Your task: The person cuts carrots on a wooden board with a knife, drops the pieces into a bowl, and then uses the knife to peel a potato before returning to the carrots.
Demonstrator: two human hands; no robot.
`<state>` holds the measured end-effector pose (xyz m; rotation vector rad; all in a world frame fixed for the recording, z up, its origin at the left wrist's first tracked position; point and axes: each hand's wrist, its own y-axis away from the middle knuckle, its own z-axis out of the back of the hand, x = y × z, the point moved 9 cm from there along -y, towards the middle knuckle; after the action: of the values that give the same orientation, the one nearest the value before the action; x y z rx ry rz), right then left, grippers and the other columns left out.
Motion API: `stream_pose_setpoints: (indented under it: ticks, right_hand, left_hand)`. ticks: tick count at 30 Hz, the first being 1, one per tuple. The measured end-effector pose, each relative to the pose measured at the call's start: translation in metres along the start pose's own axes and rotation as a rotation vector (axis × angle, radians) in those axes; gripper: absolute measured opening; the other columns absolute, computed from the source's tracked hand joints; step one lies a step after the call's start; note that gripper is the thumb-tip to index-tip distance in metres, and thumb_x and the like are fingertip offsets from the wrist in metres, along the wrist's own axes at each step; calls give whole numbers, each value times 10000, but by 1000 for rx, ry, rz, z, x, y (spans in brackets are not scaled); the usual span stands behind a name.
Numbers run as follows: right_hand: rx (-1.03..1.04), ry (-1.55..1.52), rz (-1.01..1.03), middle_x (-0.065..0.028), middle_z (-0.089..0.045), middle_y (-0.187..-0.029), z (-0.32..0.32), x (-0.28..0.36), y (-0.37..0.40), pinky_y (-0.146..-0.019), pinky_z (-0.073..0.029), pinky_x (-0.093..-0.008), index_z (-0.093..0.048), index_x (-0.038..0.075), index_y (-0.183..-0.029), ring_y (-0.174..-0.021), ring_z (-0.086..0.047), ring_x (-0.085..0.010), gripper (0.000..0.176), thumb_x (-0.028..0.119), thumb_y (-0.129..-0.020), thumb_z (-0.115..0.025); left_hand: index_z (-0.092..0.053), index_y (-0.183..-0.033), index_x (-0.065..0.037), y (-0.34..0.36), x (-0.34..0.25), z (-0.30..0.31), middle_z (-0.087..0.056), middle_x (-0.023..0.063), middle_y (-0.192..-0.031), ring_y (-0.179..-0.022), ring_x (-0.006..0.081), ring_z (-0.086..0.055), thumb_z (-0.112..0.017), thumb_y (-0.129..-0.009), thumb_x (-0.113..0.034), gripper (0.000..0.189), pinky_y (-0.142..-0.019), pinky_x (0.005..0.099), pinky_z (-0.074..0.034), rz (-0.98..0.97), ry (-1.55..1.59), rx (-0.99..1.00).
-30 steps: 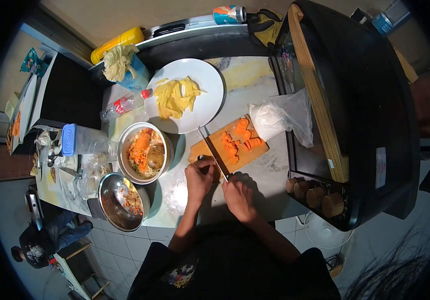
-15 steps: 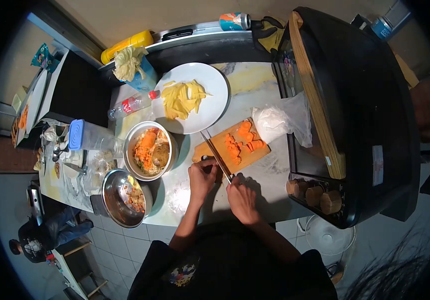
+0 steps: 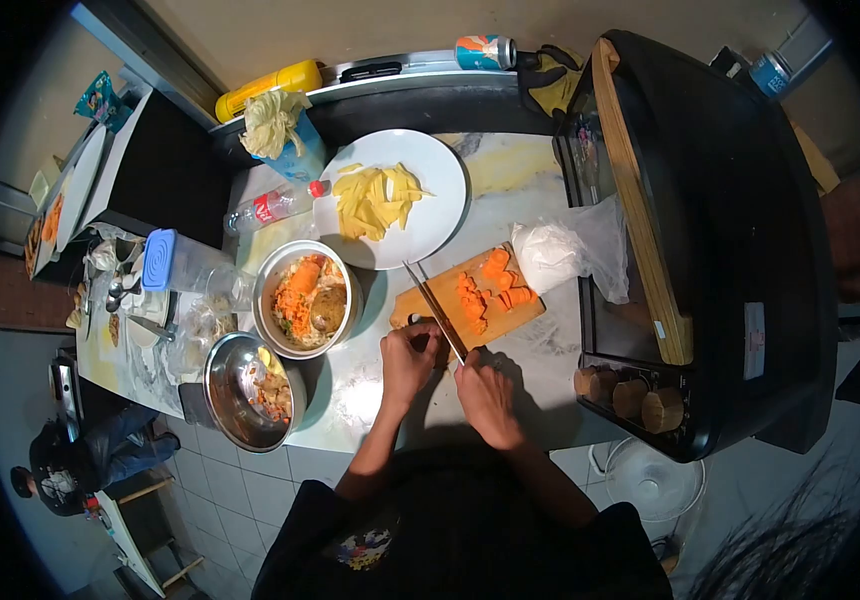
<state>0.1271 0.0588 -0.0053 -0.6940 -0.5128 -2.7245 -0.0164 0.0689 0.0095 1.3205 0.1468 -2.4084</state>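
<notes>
My right hand [image 3: 485, 398] is closed on the handle of a long knife [image 3: 440, 316], whose blade points up and left across the cutting board [image 3: 525, 318]. Beside the blade, at the board's lower left corner, my left hand [image 3: 409, 362] has its fingers pinched together; what they hold, if anything, is too small to make out. Cut orange pieces [image 3: 497, 268] lie on the board, right of the blade. Above the board is a white plate [image 3: 440, 225] with yellow strips [image 3: 378, 198]. Left of it a pot [image 3: 358, 300] holds shredded orange food and a brown lump.
A steel bowl [image 3: 235, 400] with scraps stands lower left, near a lidded plastic container [image 3: 190, 268] and a bottle [image 3: 272, 208]. A bag of white powder [image 3: 548, 252] lies by the black oven [image 3: 730, 240]. Another person [image 3: 75, 462] is at the far lower left.
The view has shifted slightly, so the counter items sit a little to the right. Both hands keep nearly the same pose, with the knife still across the board.
</notes>
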Motion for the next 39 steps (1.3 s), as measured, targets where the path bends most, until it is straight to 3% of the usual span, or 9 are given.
stream_pose_setpoints:
  ticks: [15, 18, 21, 23, 28, 30, 32, 39]
  right_hand:
    - [-114, -121, 32, -260, -591, -674, 10, -6, 4, -587, -449, -538, -540, -13, -904, -648, -585, -463, 248, 227, -937, -486]
    - [-87, -192, -3, -267, -590, -712, 8, -10, 3, -610, -437, -554, -535, -8, -904, -677, -567, -478, 234, 218, -937, -486]
    - [-72, -276, -27, -332, -580, -817, 1, -15, 6, -705, -437, -583, -521, -18, -1001, -810, -557, -517, 286, 255, -951, -453]
    - [64, -339, -76, -337, -575, -892, -10, -20, 6, -736, -422, -600, -506, -21, -1016, -866, -528, -542, 287, 251, -959, -435]
    - [71, -333, -47, -312, -586, -829, -5, -9, 11, -696, -415, -596, -505, -9, -989, -802, -545, -524, 250, 227, -960, -427]
    - [86, -362, -41, -308, -586, -801, -6, -6, 11, -682, -412, -594, -505, -4, -977, -780, -548, -517, 237, 217, -961, -422]
    - [4, -349, -20, -295, -566, -722, -3, -5, 11, -656, -407, -575, -512, -11, -925, -735, -547, -495, 211, 183, -953, -433]
    - [4, -332, -18, -303, -575, -735, -10, -8, 9, -687, -418, -566, -514, -44, -999, -759, -552, -493, 251, 183, -956, -416]
  left_hand:
    - [-690, -931, 34, -1, -1, 0, -700, 153, -829, -798, 243, -697, -635, -758, 34, 182, -740, 293, -519, 9, 73, 0]
    - [-691, -933, 33, -1, 1, -1, -701, 154, -831, -797, 244, -697, -644, -761, 24, 179, -741, 295, -522, 47, 90, 34]
    - [-695, -927, 31, -2, 4, -1, -701, 160, -838, -796, 241, -698, -662, -766, 7, 167, -737, 297, -526, 12, 94, 21]
    - [-696, -919, 32, -2, 3, -1, -701, 164, -840, -794, 238, -699, -668, -769, 0, 156, -734, 296, -528, -2, 92, 19]
    - [-700, -901, 35, -4, 1, -2, -701, 167, -841, -790, 231, -701, -678, -778, -13, 133, -728, 294, -532, 39, 87, 33]
    - [-707, -868, 29, -4, 1, -2, -710, 143, -842, -795, 200, -696, -652, -753, 45, 128, -776, 284, -515, 74, 124, 30]
    - [-707, -868, 27, -4, 3, -2, -711, 141, -843, -796, 197, -696, -651, -755, 45, 127, -778, 282, -514, 74, 123, 27]
    - [-705, -859, 24, -4, 9, -4, -712, 128, -833, -796, 183, -693, -655, -755, 40, 116, -774, 278, -516, 104, 109, 33]
